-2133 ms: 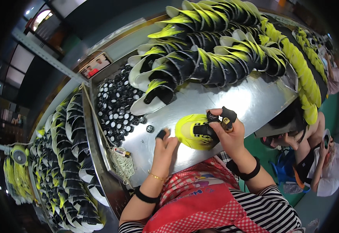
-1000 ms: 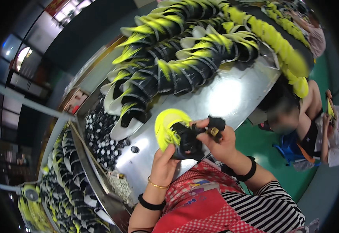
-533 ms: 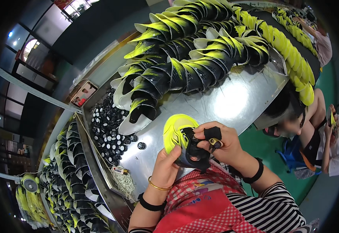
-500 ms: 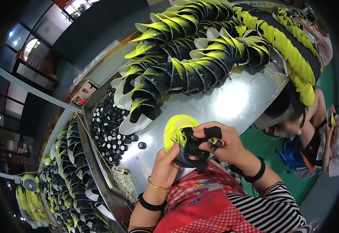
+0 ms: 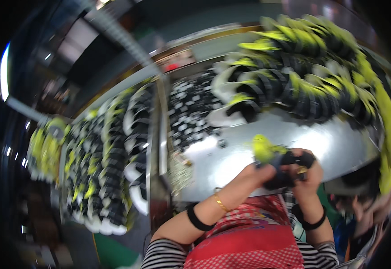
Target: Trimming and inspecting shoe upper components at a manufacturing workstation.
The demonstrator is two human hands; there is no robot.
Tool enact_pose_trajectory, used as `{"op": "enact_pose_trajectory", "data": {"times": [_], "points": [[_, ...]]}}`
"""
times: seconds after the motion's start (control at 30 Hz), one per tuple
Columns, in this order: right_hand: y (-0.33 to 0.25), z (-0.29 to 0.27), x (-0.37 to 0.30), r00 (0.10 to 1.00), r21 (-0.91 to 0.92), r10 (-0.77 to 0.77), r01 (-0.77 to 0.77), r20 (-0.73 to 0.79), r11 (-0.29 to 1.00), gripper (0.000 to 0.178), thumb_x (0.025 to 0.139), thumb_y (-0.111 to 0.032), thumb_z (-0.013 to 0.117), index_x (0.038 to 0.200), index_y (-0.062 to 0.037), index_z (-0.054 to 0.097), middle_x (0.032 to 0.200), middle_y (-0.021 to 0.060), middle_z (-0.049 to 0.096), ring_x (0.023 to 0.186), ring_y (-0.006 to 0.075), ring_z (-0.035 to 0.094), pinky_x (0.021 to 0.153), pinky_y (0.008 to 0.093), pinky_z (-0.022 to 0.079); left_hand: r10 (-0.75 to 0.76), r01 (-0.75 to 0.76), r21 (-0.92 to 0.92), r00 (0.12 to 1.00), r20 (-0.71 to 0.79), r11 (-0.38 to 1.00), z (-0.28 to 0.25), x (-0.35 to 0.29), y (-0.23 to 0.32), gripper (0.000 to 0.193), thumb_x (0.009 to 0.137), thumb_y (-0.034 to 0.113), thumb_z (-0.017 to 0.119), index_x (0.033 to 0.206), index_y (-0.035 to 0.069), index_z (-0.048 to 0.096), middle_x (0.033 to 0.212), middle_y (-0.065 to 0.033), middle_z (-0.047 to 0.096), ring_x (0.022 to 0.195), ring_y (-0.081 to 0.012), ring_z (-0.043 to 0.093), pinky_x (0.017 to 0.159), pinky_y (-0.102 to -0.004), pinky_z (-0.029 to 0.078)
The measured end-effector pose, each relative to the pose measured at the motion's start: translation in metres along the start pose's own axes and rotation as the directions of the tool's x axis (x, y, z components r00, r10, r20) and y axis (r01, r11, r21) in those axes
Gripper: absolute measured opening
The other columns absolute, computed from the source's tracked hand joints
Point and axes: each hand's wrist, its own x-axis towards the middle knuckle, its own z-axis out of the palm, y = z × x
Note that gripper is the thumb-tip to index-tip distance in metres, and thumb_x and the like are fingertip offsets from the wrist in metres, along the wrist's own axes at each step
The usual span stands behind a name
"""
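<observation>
A yellow-and-black shoe upper (image 5: pixel 263 150) is held between my hands, just above the near edge of a metal table. My left hand (image 5: pixel 257 175) is closed round its near left side, thumb on the upper. Closed on the dark end of the upper, my right hand (image 5: pixel 311 172) wears a black finger cover and has a small brass-coloured piece (image 5: pixel 301 170) at its fingers. Motion blur hides what the fingertips do on the dark part. Behind the hands, nested rows of similar shoe uppers (image 5: pixel 294 89) lie across the table.
Small black-and-white pieces (image 5: pixel 193 112) form a heap at the table's left, beside pale string (image 5: pixel 180 172). More uppers (image 5: pixel 110 166) are stacked on a rack to the left, past a metal post. The metal tabletop (image 5: pixel 233 163) extends ahead. A person (image 5: pixel 365 219) sits at the right.
My view has swung left, so the table and hands now appear farther right and blurred. Both hands still hold the same shoe upper, now turned more sideways.
</observation>
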Motion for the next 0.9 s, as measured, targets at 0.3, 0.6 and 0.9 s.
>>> {"op": "enact_pose_trajectory", "data": {"times": [0.3, 0.6, 0.9], "points": [[-0.006, 0.032, 0.016, 0.823, 0.874, 0.367, -0.483, 0.434, 0.048, 0.024, 0.096, -0.033, 0.045, 0.086, -0.0110, 0.044, 0.069, -0.0027, 0.044, 0.037, -0.0003, 0.024, 0.034, 0.0154, 0.022, 0.470, -0.005, 0.890, 0.851, -0.236, 0.456, 0.013, -0.142, 0.060, 0.031, 0.075, 0.022, 0.070, 0.101, 0.007, 0.065, 0.089, -0.0075, 0.066, 0.075, -0.0193, 0.063, 0.070, -0.0264, 0.048], [0.009, 0.052, 0.006, 0.734, 0.685, 0.485, -0.655, 0.476, 0.318, 0.014, 0.092, -0.019, 0.051, 0.087, -0.0068, 0.052, 0.064, -0.0032, 0.046, 0.039, 0.0008, 0.028, 0.035, 0.0165, 0.023, 0.540, 0.735, 0.521, 0.250, -0.804, 0.434, -0.154, -0.273, 0.050, 0.045, 0.076, 0.035, 0.065, 0.059, -0.005, 0.058, 0.055, -0.0171, 0.059, 0.048, -0.0235, 0.061, 0.050, -0.0331, 0.048], [-0.006, 0.058, 0.012, 0.747, 0.362, 0.561, -0.665, 0.358, 0.654, 0.016, 0.084, -0.022, 0.061, 0.083, -0.0065, 0.057, 0.061, -0.0053, 0.048, 0.047, 0.0009, 0.037, 0.042, 0.0172, 0.026, 0.437, 0.503, 0.513, 0.271, -0.858, 0.695, -0.201, -0.183, 0.065, 0.045, 0.086, 0.036, 0.059, 0.093, -0.008, 0.063, 0.084, -0.0142, 0.064, 0.071, -0.0172, 0.059, 0.064, -0.0317, 0.046]]}}
